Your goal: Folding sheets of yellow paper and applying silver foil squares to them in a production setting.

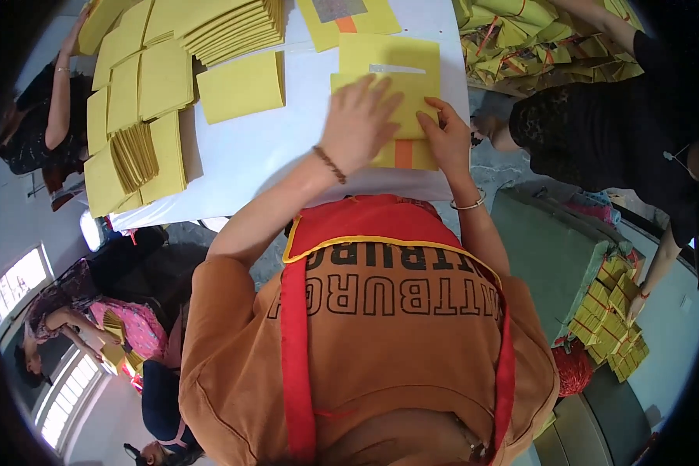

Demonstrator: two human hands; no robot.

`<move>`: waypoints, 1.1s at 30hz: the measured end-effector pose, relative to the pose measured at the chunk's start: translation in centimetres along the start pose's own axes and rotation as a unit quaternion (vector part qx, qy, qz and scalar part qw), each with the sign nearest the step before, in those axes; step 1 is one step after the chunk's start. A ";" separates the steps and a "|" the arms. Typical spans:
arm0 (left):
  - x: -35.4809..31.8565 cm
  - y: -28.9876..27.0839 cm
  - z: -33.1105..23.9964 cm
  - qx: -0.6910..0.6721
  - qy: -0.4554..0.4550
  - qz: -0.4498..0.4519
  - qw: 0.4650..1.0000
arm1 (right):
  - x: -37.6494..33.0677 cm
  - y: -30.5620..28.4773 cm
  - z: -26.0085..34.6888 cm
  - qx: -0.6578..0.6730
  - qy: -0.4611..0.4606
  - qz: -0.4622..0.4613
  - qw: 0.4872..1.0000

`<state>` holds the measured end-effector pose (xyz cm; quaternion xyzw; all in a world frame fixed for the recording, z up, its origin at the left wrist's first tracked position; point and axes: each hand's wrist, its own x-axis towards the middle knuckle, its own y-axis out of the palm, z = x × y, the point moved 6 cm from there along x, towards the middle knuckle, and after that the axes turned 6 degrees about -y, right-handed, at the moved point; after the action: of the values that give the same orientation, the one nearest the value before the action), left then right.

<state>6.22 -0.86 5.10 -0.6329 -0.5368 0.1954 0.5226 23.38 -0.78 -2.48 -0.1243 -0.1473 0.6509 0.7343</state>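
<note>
A sheet of yellow paper lies partly folded over on the table in front of me, with a silvery strip showing near its upper part and an orange band near its lower edge. Across its upper left spreads my left hand, fingers stretched out and a little blurred by motion; it wears a brown bead bracelet. At the paper's right edge, my right hand has thumb and forefinger on the edge, its other fingers mostly hidden. Just beyond lies another yellow sheet with a grey square and an orange band.
Piles of folded yellow paper cover the left of the white table, with a single folded piece beside them. Yellow bundles heap up at the far right. A person in black stands close on my right; other people are on the left.
</note>
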 end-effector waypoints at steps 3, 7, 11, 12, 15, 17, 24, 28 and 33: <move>-1.0 2.5 -0.3 0.000 0.045 0.039 0.998 | 0.1 -0.3 1.3 -0.039 0.003 0.009 0.999; -1.5 3.4 0.2 0.005 0.039 0.060 0.997 | -1.0 0.3 5.5 -0.267 -0.133 0.027 0.954; -1.6 4.2 0.7 0.012 0.043 0.050 0.998 | -2.9 3.5 3.7 -0.410 -0.234 0.151 0.868; -1.4 4.1 1.1 -0.081 0.028 0.057 0.995 | -2.8 3.7 3.8 -0.403 -0.248 0.155 0.867; -1.4 3.0 3.1 -0.274 -0.009 0.039 0.961 | -3.0 3.8 3.9 -0.436 -0.235 0.161 0.854; -1.1 2.1 3.7 -0.373 -0.005 0.007 0.928 | -2.8 3.9 4.4 -0.478 -0.226 0.153 0.835; -2.6 4.7 -0.8 0.176 0.115 0.098 0.973 | -2.3 2.9 3.4 -0.342 -0.183 0.221 0.895; 0.3 2.7 0.5 0.118 0.044 0.173 0.977 | -1.9 0.6 5.1 0.009 -0.165 0.159 0.973; 0.2 -6.5 10.2 -0.229 -0.039 0.062 0.971 | -2.6 1.3 4.4 -0.157 -0.186 0.187 0.952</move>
<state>-4.99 3.14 6.95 -0.7594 -0.5471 0.1237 0.3297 20.26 -3.27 0.95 -0.1401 -0.3554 0.7568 0.5303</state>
